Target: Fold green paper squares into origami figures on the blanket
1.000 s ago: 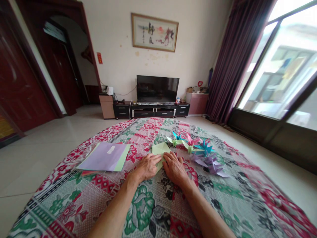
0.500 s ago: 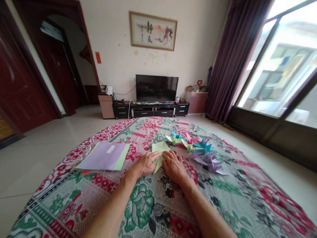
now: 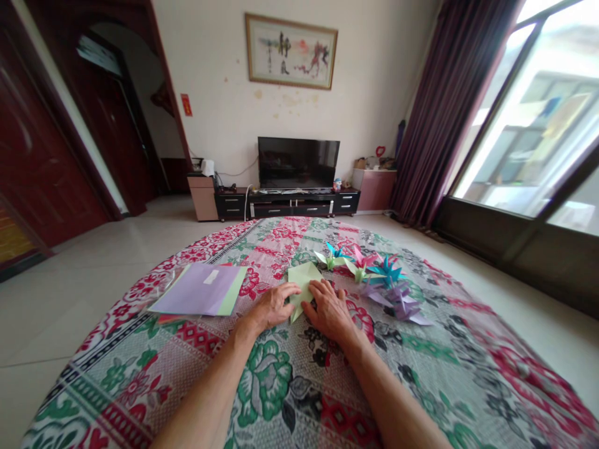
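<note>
A folded sheet of light green paper lies on the table in front of me, with a point towards me. My left hand grips its left edge, fingertips on top and thumb lower down. On the opposite edge, my right hand holds the paper with bent fingers, its thumb near the lower point. The fingertips partly cover the folds. Just beyond my right hand stand several folded paper cranes: a light green crane, a blue crane and a purple crane among them.
A stack of coloured paper, purple on top, lies to the left with a clear wrapper under it. A patterned cloth covers the round table. Beyond are a television on a low cabinet, a curtain and a window.
My left fingertips have drawn back slightly from the middle of the green paper, and a gap between the hands has widened. The camera view has shifted slightly.
</note>
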### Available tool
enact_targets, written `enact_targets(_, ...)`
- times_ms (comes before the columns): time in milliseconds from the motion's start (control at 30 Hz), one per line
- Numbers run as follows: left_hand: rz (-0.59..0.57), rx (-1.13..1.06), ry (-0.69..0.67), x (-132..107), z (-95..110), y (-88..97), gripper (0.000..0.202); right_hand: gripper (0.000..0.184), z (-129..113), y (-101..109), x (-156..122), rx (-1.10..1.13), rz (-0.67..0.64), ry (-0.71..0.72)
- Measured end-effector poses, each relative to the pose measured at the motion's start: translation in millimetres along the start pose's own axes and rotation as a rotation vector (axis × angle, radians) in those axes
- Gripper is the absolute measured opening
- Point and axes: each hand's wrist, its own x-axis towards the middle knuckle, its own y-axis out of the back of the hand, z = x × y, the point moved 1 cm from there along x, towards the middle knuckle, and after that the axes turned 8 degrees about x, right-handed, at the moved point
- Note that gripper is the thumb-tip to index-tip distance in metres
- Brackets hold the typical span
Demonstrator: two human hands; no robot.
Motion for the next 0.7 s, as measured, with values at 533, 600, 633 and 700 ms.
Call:
enact_targets(533, -0.109, -0.059, 0.018, -5.0, -5.2, 2.6, 0.029, 0.052, -13.2, -6.3, -6.8, -0.048, 0.010, -0.049)
enact_targets(600, -0.135, -0.061, 0.011, -5.0, -5.4, 4.5, 0.030, 0.053, -14.3, -8.3, -7.5, -0.050, 0.017, -0.056)
enact_targets(633, -0.148, -0.062, 0.014, -5.0, -5.3, 5.4, 0.030, 0.054, -14.6, -9.1, -7.7, -0.052, 0.017, -0.059)
enact_targets(700, -0.172, -0.067, 0.031, -4.8, -4.9, 7.0, 0.032, 0.056, -15.1, -10.4, -7.8, -0.057, 0.019, -0.062)
